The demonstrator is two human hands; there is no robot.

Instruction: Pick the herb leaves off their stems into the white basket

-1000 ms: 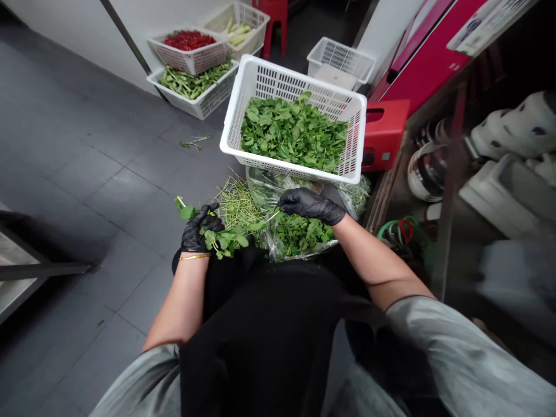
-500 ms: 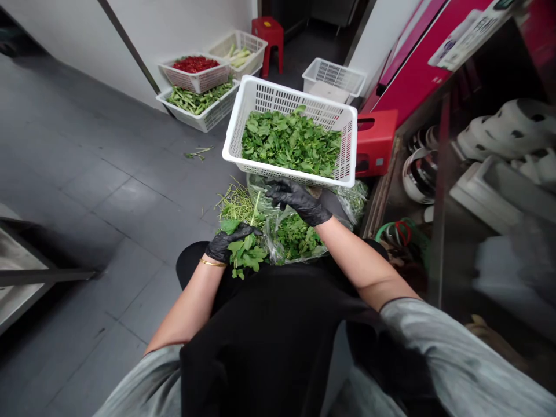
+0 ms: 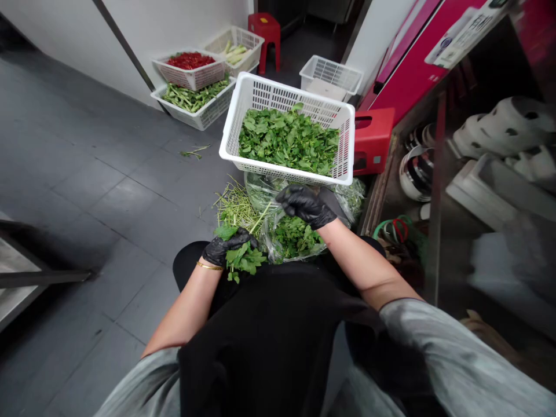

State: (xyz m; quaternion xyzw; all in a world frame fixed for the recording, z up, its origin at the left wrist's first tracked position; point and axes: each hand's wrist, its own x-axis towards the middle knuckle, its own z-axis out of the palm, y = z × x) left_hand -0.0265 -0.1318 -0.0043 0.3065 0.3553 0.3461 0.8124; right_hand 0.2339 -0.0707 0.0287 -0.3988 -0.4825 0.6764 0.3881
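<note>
The left hand (image 3: pixel 223 249) grips a leafy bunch (image 3: pixel 247 259); the right hand (image 3: pixel 306 205) pinches its stem (image 3: pixel 262 217) taut. The white basket (image 3: pixel 282 169) sits at 12 o'clock, within reach.

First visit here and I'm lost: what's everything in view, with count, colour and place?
leaf basket: 1, white, holding green leaves, ahead of the hands
bag of greens: 1, clear, below the leaf basket
stem pile: 1, pale green, floor left of bag
wall baskets: 3, white, far left; red chillies, green beans, pale stalks
small basket: 1, white, far centre
stool: 1, red, far end
box: 1, red, right of leaf basket
left hand: 1, black glove, gripping sprigs
right hand: 1, black glove, over the bag
</note>
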